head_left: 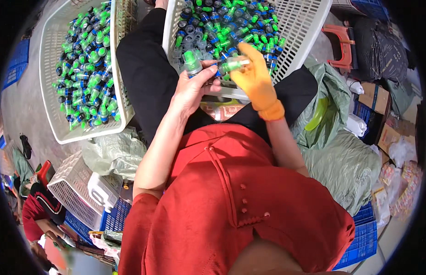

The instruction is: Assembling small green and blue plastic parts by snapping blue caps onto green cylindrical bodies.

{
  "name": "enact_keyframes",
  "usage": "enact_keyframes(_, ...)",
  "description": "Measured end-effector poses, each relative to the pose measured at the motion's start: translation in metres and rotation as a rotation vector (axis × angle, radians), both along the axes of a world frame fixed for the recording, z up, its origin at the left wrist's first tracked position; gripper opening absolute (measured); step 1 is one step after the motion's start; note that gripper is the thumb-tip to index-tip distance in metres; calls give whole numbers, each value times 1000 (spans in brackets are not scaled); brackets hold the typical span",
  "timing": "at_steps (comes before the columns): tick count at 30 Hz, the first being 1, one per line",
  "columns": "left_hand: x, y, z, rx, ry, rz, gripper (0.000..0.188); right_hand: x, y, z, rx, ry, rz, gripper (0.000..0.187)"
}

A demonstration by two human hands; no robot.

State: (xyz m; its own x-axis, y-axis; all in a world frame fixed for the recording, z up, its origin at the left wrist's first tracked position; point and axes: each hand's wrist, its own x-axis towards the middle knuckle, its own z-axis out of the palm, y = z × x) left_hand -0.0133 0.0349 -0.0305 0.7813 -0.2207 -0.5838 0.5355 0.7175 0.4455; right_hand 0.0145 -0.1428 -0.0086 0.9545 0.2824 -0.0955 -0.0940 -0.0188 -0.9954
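My bare left hand point(187, 94) is closed around a small clear bottle-shaped piece with a green top point(192, 63). In an orange glove, my right hand point(256, 82) pinches a second small green-and-clear piece point(232, 65), close beside the left fingers. A blue bit shows between the hands; I cannot tell which piece it belongs to. Both hands are over the near edge of a white slatted basket point(304, 41) between my knees. Inside it lie many small pieces in green, black and blue point(240, 23), with clear cup-like ones at its left side.
At left stands another white basket point(114, 68) full of the same pieces. A white jug point(103, 190) and a tipped white basket point(68, 183) are at lower left, near another person point(36, 213). Green sheeting point(343, 165), a red-orange stool point(340, 43) and a black bag point(380, 50) lie right.
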Motion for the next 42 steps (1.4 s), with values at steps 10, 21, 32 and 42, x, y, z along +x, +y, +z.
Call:
enact_keyframes(10,-5,10,21,509,-347,-264,16,9,-17,27,-681,-121,493,34)
enact_keyframes(21,-12,9,27,762,-617,-159,22,-8,-5,24,-312,104,463,34)
enact_keyframes(32,-4,173,47,1654,-285,110,40,96,23,-67,-896,-314,323,46)
enact_keyframes(42,110,-6,-86,1950,-1084,-664,11,145,-38,-123,-1090,-879,333,33)
